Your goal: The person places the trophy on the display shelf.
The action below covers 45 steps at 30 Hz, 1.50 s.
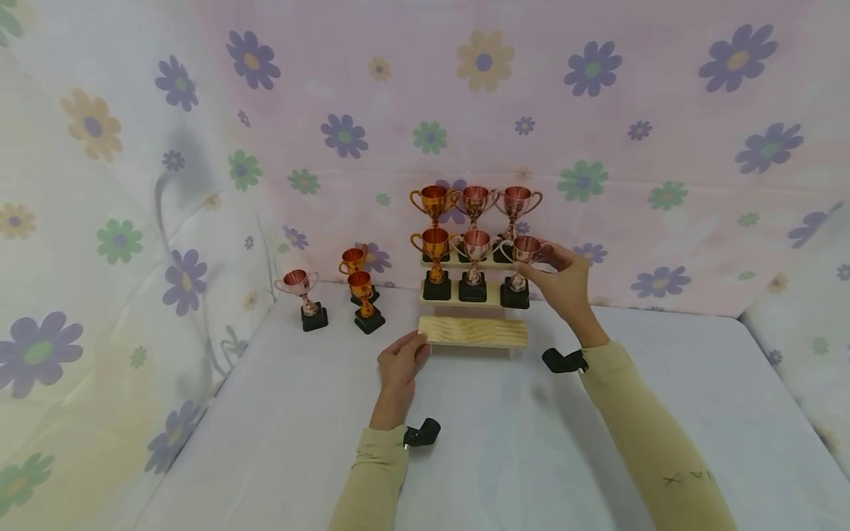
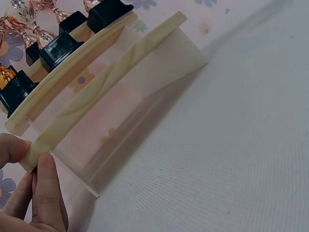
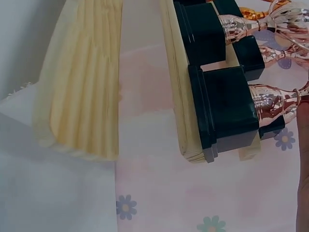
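Note:
A tiered stand with wooden shelves and clear side panels holds small trophies on black bases. My left hand [image 1: 401, 363] pinches the left end of its bare lowest shelf [image 1: 473, 332], thumb above and fingers below in the left wrist view. At the right end of the middle shelf [image 3: 179, 96], my right hand [image 1: 563, 279] grips the cup of a rose-gold trophy [image 1: 527, 249]. That trophy's black base [image 3: 229, 106] rests at the shelf's end. Beside it stand a rose-gold trophy [image 1: 475, 247] and a gold trophy [image 1: 435, 247]. Three more trophies line the top shelf behind.
Left of the stand, on the white table [image 1: 279, 413], are a rose-gold trophy [image 1: 299, 284] and two gold trophies, one [image 1: 361, 287] in front of the other [image 1: 353, 259]. A flower-print cloth [image 1: 398, 88] hangs close behind the stand.

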Each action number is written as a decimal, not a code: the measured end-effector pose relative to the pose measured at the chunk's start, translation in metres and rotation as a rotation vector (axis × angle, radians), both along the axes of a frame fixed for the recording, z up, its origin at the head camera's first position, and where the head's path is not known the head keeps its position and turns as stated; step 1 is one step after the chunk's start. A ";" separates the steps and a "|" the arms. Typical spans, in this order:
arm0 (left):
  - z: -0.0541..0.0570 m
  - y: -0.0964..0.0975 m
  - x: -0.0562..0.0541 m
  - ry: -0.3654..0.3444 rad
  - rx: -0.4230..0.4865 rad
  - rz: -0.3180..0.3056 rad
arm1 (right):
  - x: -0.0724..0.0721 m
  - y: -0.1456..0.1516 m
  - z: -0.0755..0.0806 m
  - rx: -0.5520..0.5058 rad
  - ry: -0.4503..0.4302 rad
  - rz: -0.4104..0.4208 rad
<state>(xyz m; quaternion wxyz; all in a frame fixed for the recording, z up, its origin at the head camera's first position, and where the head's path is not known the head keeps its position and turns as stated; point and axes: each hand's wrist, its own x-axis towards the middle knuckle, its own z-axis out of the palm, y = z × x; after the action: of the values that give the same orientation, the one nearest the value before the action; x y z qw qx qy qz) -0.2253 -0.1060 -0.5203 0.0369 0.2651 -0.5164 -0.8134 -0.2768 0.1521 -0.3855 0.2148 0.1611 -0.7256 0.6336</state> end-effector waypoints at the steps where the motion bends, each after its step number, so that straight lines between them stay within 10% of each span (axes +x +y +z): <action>1: 0.000 0.000 0.000 0.002 0.002 0.001 | -0.002 -0.001 0.001 0.009 -0.009 0.003; 8: 0.000 0.000 0.000 0.011 0.010 0.003 | -0.024 -0.001 -0.015 0.010 0.045 0.019; 14: -0.001 0.000 -0.001 0.006 0.008 0.010 | -0.014 -0.007 -0.006 -0.037 0.014 0.054; 21: 0.001 0.000 0.001 0.010 -0.013 -0.001 | -0.022 0.002 -0.040 -0.119 -0.049 0.085; 30: 0.003 -0.011 0.001 0.017 -0.081 -0.070 | 0.006 0.012 -0.073 -0.160 -0.151 -0.164; 38: 0.005 -0.019 0.009 0.114 -0.395 -0.018 | 0.042 0.004 -0.117 0.016 -0.525 -0.187; 45: 0.024 -0.058 0.021 0.237 -0.609 -0.097 | 0.054 -0.007 -0.131 -0.202 -0.605 -0.152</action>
<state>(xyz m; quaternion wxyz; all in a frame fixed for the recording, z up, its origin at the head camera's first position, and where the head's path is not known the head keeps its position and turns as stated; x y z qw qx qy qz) -0.2045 -0.1644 -0.4963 0.1354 0.1204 -0.7400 -0.6477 -0.2227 0.1454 -0.5163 0.0511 -0.1110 -0.7000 0.7036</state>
